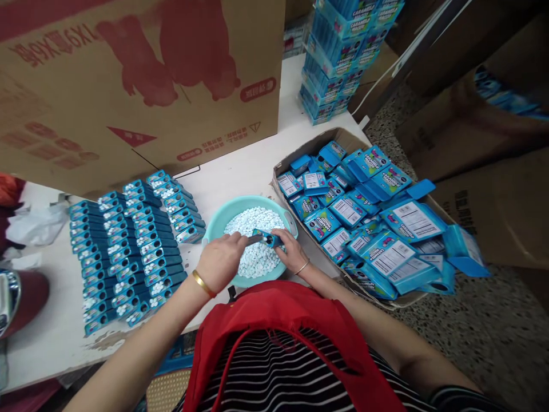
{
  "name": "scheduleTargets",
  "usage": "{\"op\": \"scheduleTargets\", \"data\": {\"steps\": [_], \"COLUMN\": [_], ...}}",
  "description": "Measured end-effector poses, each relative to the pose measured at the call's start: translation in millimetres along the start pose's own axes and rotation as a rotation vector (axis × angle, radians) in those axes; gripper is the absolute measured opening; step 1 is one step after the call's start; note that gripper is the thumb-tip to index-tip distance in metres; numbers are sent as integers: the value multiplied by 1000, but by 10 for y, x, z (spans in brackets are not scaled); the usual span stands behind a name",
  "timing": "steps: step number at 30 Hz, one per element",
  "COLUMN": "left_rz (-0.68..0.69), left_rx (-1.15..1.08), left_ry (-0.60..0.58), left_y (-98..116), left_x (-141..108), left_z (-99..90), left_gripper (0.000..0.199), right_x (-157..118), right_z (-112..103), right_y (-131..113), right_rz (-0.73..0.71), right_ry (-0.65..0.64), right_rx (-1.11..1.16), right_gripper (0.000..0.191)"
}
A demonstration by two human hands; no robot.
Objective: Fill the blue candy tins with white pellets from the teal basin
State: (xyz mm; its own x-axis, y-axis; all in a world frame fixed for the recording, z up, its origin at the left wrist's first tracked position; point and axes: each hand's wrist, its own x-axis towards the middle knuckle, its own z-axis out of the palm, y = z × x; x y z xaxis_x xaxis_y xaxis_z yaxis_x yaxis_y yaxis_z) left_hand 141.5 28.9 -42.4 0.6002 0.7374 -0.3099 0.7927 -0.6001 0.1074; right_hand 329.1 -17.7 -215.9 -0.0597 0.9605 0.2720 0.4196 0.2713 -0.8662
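Over a light teal basin point(210, 220) of small pale candies point(259, 263), my left hand point(223, 260) is closed around the handle of a scoop point(254, 239). The scoop's tip meets the top of a small blue box point(271, 239), where a few white candies show. My right hand point(291, 252) grips that box from its right side. Left of the basin, rows of small blue boxes point(150, 246) stand close together, several with white candies on top.
A cardboard tray point(338, 137) heaped with blue boxes point(347, 210) is at the right. A big carton point(141, 74) stands behind the basin. Stacked blue packs point(328, 63) rise at the back right. A red container point(32, 297) and white plastic point(36, 226) lie at the left.
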Motion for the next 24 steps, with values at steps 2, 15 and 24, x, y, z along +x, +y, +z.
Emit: {"op": "scheduleTargets", "data": {"steps": [2,15,24], "left_rz": [-63,-52,45], "left_rx": [-52,-351,-681], "left_ry": [45,-149,-112], "left_y": [-275,-283,-362], "left_x": [36,446,160], "left_z": [209,1827,1481], "left_gripper": [27,36,38], "right_x": [4,113,132], "right_z": [-34,-217,-172], "right_y": [21,21,141], "right_rz": [16,230,272], "right_ry": [15,152,174], "right_rx": [25,123,188], "right_gripper": [40,32,37]}}
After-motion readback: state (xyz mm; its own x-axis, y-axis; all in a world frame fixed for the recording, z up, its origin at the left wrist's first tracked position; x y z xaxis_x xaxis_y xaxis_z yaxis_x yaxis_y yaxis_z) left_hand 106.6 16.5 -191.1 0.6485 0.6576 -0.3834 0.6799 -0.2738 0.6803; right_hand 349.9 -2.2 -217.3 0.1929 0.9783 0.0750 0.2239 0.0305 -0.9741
